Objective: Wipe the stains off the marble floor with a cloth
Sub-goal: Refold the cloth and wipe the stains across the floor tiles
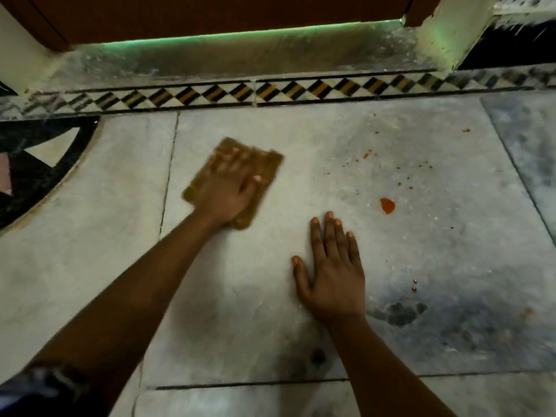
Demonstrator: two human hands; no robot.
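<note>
- Cloth [264,165]: brown, folded flat, lying on the marble floor [301,139] left of centre, well apart from the stains. Judged light, soft and limp; likely to bunch if pushed from one edge, so best held under a flat palm over its middle.
- Left hand [225,194]: laid flat on top of the cloth, fingers extended and pressing down, slightly spread; motion blur hides finer detail.
- Right hand [331,275]: palm down on bare marble, fingers straight and close together, thumb out, holding nothing; judged to be a brace.
- Stains: one large orange-red blot [387,205] just beyond the right fingertips; small specks [366,154] scattered farther to the right; dark drops [414,288] nearer the person.
- Floor: grey-white veined slabs with dark joints; looks smooth, judged slippery once damp.
- Surroundings: chequered inlay border [270,91], stone threshold [240,55] under a brown door [210,16], green light along its bottom edge; dim room.
</note>
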